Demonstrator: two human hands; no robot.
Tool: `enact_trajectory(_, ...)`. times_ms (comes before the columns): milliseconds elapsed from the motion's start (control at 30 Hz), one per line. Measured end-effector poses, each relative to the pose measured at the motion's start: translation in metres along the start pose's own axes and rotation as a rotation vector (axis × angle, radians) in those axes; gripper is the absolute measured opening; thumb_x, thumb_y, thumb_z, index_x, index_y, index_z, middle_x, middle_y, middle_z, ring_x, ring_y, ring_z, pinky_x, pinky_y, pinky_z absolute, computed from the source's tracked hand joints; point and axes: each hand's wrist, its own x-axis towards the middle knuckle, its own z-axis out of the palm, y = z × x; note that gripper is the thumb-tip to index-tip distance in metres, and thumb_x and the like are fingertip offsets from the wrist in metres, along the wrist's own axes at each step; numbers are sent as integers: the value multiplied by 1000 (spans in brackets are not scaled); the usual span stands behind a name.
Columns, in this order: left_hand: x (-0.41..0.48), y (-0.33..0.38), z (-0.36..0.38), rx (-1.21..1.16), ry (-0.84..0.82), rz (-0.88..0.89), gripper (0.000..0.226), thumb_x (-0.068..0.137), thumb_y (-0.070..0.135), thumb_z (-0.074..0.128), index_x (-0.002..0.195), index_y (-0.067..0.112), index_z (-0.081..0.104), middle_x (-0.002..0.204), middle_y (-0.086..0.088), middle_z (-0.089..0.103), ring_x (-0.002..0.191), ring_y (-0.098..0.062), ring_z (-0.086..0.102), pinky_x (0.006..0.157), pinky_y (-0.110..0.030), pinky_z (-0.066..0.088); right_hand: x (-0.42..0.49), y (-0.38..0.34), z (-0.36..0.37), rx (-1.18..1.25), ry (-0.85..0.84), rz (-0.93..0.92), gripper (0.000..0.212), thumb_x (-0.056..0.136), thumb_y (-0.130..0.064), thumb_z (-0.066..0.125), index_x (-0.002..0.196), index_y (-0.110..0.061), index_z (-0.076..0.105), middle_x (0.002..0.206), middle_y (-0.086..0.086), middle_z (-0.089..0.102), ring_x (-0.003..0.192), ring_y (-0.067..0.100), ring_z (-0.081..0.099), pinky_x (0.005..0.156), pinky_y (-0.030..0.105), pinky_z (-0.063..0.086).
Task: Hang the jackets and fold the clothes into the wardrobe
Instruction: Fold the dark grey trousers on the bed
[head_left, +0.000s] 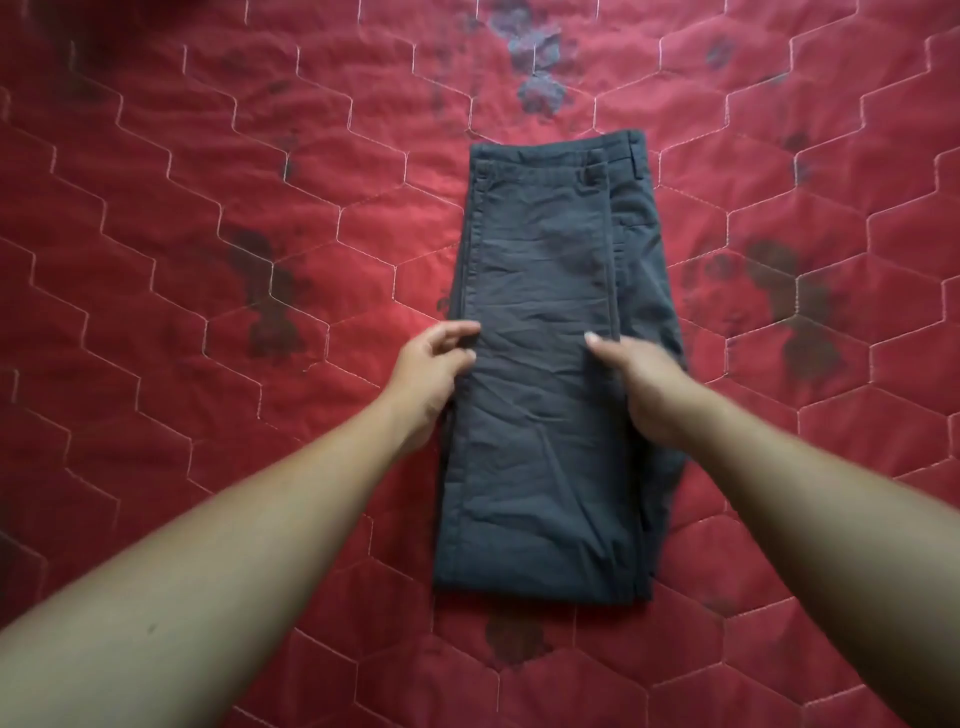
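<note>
Lying folded on the red quilted bedspread (208, 260), the dark trousers (545, 415) meet both hands mid-length. The left hand (434, 366) touches their left edge and the right hand (649, 387) rests on top, but whether either grips the cloth cannot be told.

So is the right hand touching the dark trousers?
Touching. The head view shows the right hand resting flat on the dark trousers, with no gap visible.

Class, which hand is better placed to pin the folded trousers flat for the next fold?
Probably the right hand: it lies on the trousers near mid-length. The left hand sits at their left edge, fingers curled.
</note>
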Motion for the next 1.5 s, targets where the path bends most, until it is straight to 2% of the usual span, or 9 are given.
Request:
enact_trajectory(267,-123,-88,-39,-93,-181,-419,35,90,-13,57,104,11,76,117,-18,72,107,-25,67,109,-41,43,-107,108,-37,73,-27,362,39,87,-11,65,123,3,68,117,22,72,112,40,68,96,48,56)
enact_trajectory(500,-134,-85,-39,-52,-211,-465,39,90,-11,55,103,18,77,111,-7,75,105,-23,65,98,-42,47,-112,119,-36,-13,8,308,32,89,-2,65,120,7,68,113,26,72,104,41,70,96,55,55)
enact_trajectory(700,-143,-93,-42,67,-256,-422,40,95,-10,50,112,19,72,106,2,73,91,-16,64,75,-30,52,-125,133,-37,-47,-3,178,29,83,9,68,109,-3,72,112,20,74,99,33,72,91,42,58)
enact_trajectory(833,-167,-121,-44,217,-211,-268,38,93,-14,52,103,17,71,102,-2,74,95,-19,65,74,-23,49,-145,160,-37,-329,59,60,27,85,9,70,102,-12,70,105,5,78,99,24,71,87,33,59)
enact_trajectory(967,-182,-128,-31,691,-62,49,37,86,-5,57,112,19,69,114,-1,63,110,-20,62,102,-32,47,-161,170,-28,-868,312,-202,39,87,-16,72,122,-17,54,114,5,69,106,28,64,91,39,50)
enact_trajectory(1067,-188,-122,-17,1007,99,247,49,89,13,63,136,23,56,146,-9,36,138,-28,37,113,-45,39,-162,165,-17,-1105,432,-509,65,83,-13,72,143,-15,46,127,12,55,117,34,53,100,48,46)
enact_trajectory(1200,-153,-126,-2,1401,33,614,63,98,34,47,157,25,30,167,-16,10,155,-32,7,123,-50,19,-124,154,-9,-1516,366,-803,60,91,-30,57,149,-15,47,160,21,29,150,40,26,118,59,27)
enact_trajectory(1400,-106,-153,2,1583,-19,678,63,101,47,30,161,28,19,169,-16,2,156,-33,1,124,-55,13,-67,156,-17,-1756,286,-719,71,102,-54,29,162,-18,19,170,15,8,157,32,3,125,56,10)
enact_trajectory(1500,-110,-142,3,1587,0,665,63,100,49,32,160,31,23,169,-15,6,156,-32,5,122,-56,15,-69,149,-15,-1729,267,-744,68,102,-52,31,159,-16,27,169,16,13,157,33,7,124,59,11)
